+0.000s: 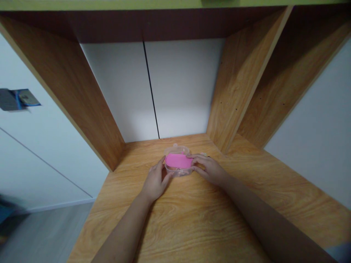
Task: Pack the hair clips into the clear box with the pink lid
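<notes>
A small clear plastic container (177, 168) with a pink lid lies on the wooden desk (192, 215), toward the back of the alcove. My left hand (155, 180) cups its left side, fingers curled against the wall of the box. My right hand (207, 168) holds its right end, fingertips pressed on the pink lid's edge. Behind the box a second clear piece (177, 149) shows, partly hidden. Both forearms reach in from the bottom of the view.
Wooden side panels (82, 98) and a divider (236, 91) wall in the alcove, with a white back panel (170, 87) behind. The desk widens to the right past the divider. On the left are a white wall and grey floor (41, 233).
</notes>
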Motion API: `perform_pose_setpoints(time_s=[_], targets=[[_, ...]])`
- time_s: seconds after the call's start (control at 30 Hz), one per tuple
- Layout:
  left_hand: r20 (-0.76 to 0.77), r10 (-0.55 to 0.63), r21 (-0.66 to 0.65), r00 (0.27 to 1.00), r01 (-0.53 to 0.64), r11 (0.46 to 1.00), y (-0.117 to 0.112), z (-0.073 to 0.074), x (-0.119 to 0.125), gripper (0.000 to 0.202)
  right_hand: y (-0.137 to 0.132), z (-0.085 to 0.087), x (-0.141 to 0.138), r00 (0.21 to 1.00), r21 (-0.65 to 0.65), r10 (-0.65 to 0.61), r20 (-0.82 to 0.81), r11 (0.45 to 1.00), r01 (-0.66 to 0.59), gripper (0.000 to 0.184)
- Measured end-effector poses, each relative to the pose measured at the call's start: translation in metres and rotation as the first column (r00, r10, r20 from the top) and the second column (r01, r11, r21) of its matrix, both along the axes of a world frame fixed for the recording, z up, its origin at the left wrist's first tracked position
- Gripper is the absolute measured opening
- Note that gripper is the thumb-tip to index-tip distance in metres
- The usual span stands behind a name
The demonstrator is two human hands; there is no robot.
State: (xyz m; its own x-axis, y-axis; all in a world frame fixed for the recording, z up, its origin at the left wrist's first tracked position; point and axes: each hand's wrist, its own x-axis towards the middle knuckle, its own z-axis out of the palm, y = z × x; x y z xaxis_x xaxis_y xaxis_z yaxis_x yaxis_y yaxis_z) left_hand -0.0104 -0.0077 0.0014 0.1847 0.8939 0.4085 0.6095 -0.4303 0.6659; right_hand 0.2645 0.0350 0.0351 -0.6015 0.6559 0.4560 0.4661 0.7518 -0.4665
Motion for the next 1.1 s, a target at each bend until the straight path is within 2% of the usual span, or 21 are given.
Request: perform_pose_setpoints(time_s=[0.13, 0.33, 0.6, 0.77, 0.97, 1.1], targets=[[-0.065, 0.012, 0.023, 0.998, -0.01, 1.0, 0.0, -0.003, -0.001, 0.066, 0.0, -0.002, 0.0, 1.0, -0.001, 0.016, -0.02, 1.0, -0.016, 0.008], [-0.04, 0.002, 0.065, 0.999, 0.001, 0.998, 0.0, 0.002, -0.001, 0.055, -0.004, 0.001, -0.002, 0.998, -0.007, 0.023, -0.061, 1.0, -0.024, 0.006], [-0.034, 0.02, 0.056, 0.999, -0.018, 0.998, -0.002, 0.003, 0.0, 0.043, -0.006, -0.003, -0.005, 0.997, 0.011, 0.038, -0.061, 0.999, -0.037, 0.03], [-0.05, 0.036, 0.053, 0.998, -0.033, 0.998, -0.001, 0.002, 0.0, 0.043, -0.005, -0.003, -0.005, 0.999, 0.014, 0.027, -0.023, 1.0, -0.027, 0.028], [-0.085, -0.001, 0.189, 0.996, 0.017, 0.982, -0.003, 0.01, 0.001, 0.049, -0.005, -0.003, -0.005, 0.999, 0.032, 0.029, -0.015, 0.999, -0.029, 0.03], [-0.154, 0.034, 0.226, 0.987, 0.001, 0.974, -0.003, 0.008, 0.0, 0.037, -0.003, -0.006, -0.005, 0.999, 0.033, 0.027, -0.022, 0.999, -0.027, 0.029]])
